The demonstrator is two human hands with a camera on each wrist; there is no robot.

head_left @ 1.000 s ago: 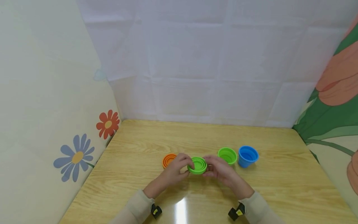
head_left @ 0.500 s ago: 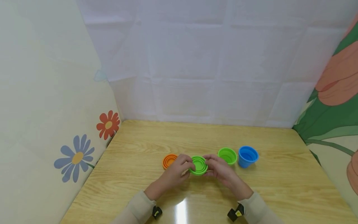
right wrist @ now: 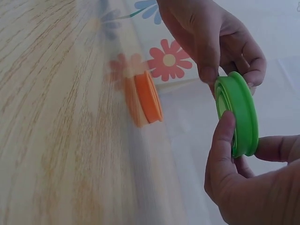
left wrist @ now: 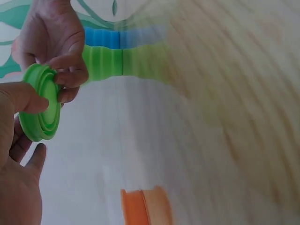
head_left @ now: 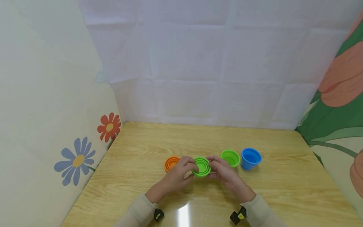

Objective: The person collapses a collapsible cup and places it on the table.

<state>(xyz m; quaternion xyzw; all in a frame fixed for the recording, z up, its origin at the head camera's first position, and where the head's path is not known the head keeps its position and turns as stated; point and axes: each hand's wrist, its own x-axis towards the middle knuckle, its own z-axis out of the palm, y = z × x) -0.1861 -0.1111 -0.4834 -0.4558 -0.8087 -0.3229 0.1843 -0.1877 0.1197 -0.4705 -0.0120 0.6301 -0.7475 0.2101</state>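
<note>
Both hands hold a collapsible cup, green and folded flat into rings (head_left: 202, 167), raised over the table. My left hand (head_left: 178, 175) pinches its left side, the thumb reaching over the inner rings in the left wrist view. On the opposite side, my right hand (head_left: 224, 175) grips the rim between fingers and thumb, as the folded green cup (right wrist: 243, 117) shows in the right wrist view. An orange collapsible cup (head_left: 171, 162), also flat, lies just beyond my left hand, which partly covers it. Beyond my right hand stand an extended green cup (head_left: 231, 157) and an extended blue cup (head_left: 250, 159).
The wooden table (head_left: 147, 138) reaches back to a white cloth backdrop (head_left: 184, 63). Flower-printed panels (head_left: 42, 94) border it at left and right. Light glares off the tabletop between my forearms.
The flat green cup has shifted slightly right and tipped a little, showing more of its inner rings. Both hands keep hold of it. The other cups stay where they were.
</note>
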